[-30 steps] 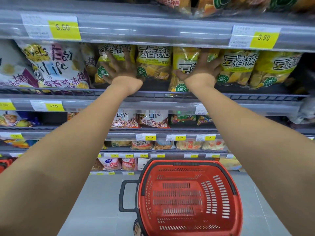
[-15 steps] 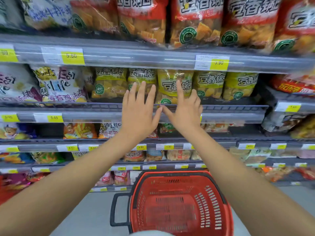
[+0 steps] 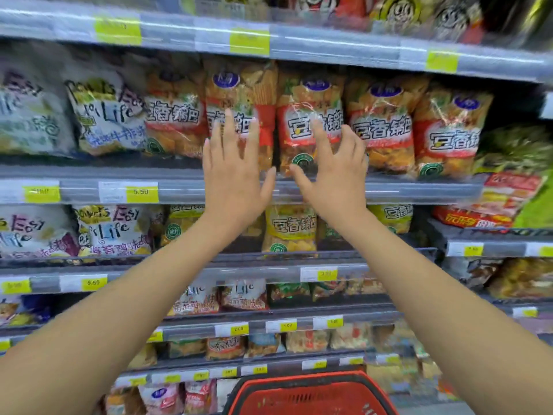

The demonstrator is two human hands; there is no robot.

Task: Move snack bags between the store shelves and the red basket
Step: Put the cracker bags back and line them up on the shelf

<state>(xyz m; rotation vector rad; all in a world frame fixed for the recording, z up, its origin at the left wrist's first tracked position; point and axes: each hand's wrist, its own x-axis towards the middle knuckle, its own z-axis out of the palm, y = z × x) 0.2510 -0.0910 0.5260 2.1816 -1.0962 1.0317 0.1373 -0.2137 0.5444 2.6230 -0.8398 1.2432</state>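
Both bare forearms were extended up and forward, side by side. The left hand (image 3: 233, 175) was held across the grey metal shelf rail (image 3: 419, 190), fingers straight and spread. The right hand (image 3: 332, 175), just beside it over the same rail, had loosely bent fingers, and the two thumbs were nearly meeting.

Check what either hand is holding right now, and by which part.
Nothing is held. The left hand and right hand are both open, fingers spread, in front of the red-banded snack bags on the shelf. Whether the fingertips touch the bags cannot be told.
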